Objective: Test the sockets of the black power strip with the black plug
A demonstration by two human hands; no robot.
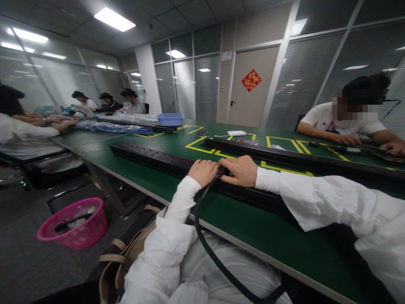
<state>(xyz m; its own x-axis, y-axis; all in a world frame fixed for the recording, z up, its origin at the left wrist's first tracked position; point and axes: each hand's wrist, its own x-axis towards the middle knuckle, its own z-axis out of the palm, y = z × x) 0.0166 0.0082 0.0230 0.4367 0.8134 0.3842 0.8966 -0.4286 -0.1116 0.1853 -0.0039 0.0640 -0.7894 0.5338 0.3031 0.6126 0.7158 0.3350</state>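
Over the table's (236, 219) near edge, a cable (197, 215) drooped toward six o'clock from a plug (224, 171) pinched in the right hand (242, 170); the left hand (203, 171), half-curled, apparently steadied the power strip (152, 157) beneath, its grip unclear. Beyond, toward two, lay another strip (272, 153).

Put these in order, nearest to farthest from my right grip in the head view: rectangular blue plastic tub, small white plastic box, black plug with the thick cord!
1. Black plug: held in the right grip.
2. Small white box: straight beyond it.
3. Blue tub: farther back, left.
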